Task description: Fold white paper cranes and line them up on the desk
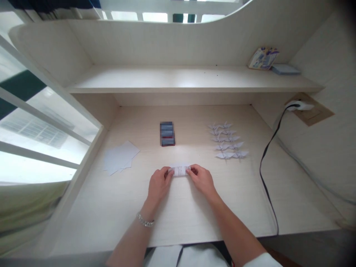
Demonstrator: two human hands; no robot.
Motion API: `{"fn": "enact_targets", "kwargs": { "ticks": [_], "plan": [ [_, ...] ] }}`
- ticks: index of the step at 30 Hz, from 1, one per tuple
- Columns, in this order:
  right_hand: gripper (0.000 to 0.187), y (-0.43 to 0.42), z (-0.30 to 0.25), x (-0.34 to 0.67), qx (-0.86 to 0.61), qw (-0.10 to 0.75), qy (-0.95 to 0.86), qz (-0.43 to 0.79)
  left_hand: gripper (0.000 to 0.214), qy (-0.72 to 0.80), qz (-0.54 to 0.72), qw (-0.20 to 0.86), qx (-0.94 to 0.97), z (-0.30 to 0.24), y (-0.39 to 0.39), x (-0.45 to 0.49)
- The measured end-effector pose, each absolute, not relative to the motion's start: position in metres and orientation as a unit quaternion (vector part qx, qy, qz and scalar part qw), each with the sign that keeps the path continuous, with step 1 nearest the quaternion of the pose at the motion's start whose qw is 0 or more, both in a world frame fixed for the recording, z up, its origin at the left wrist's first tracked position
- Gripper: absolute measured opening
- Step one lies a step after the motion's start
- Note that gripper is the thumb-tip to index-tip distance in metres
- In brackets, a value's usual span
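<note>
A white sheet of paper (180, 171) with faint printed lines is partly folded over at the middle of the desk. My left hand (160, 182) pinches its left edge between thumb and fingers. Its right edge is pinched by my right hand (202, 180) in the same way. The fingertips behind the paper are partly hidden. To the right stand several small folded white paper figures (226, 139), lined up in rows and shaped like birds. Loose white paper sheets (119, 157) lie overlapping on the left.
A phone-sized dark object (167, 133), its face blurred, lies beyond my hands. A black cable (263, 159) runs from a wall socket (311, 111) down the desk's right side. The shelf (167, 76) above holds a colourful packet (263, 58) and a flat pale box (286, 69).
</note>
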State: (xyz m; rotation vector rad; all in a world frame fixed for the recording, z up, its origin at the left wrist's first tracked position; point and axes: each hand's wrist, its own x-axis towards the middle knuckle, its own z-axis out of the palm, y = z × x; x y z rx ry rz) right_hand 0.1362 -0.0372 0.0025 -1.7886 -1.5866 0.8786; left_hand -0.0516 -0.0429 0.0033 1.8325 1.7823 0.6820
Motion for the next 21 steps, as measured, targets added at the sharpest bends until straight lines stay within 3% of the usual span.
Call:
{"fn": "enact_targets", "kwargs": {
  "ticks": [10,21],
  "plan": [
    [0.018,-0.033,0.004,0.132,-0.702,0.276,-0.582,0.304,0.030,0.683,0.229,0.258,0.644,0.002,-0.036,-0.051],
    [0.012,-0.047,0.006,0.149,-0.592,0.286,-0.650,0.382,0.016,0.584,0.279,0.313,0.695,0.002,-0.049,-0.067]
  ]
}}
